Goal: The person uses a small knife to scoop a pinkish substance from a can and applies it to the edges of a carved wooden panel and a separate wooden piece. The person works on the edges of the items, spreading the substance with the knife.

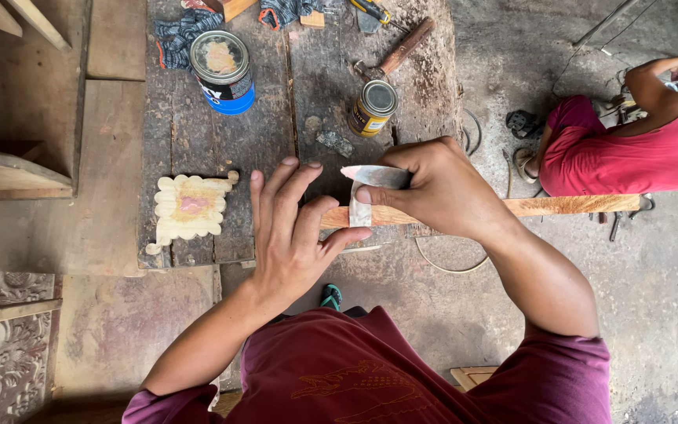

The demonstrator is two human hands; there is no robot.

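Observation:
A long wooden strip [566,206] runs across the worn workbench [213,141] from its middle off to the right. My right hand [433,187] grips a putty knife [377,176] whose blade lies against the strip's left end, where pale filler shows. My left hand [292,228] rests flat on the bench beside that end, fingers spread, thumb touching the strip. A scalloped pale wooden ornament [188,207] lies just left of my left hand.
A blue-sided tin [224,72] and a smaller yellow tin [373,107] stand at the back of the bench, near a wooden-handled tool [402,49] and rags [182,31]. Carved panels [1,345] lie lower left. Another person in a pink shirt [629,149] crouches on the floor at right.

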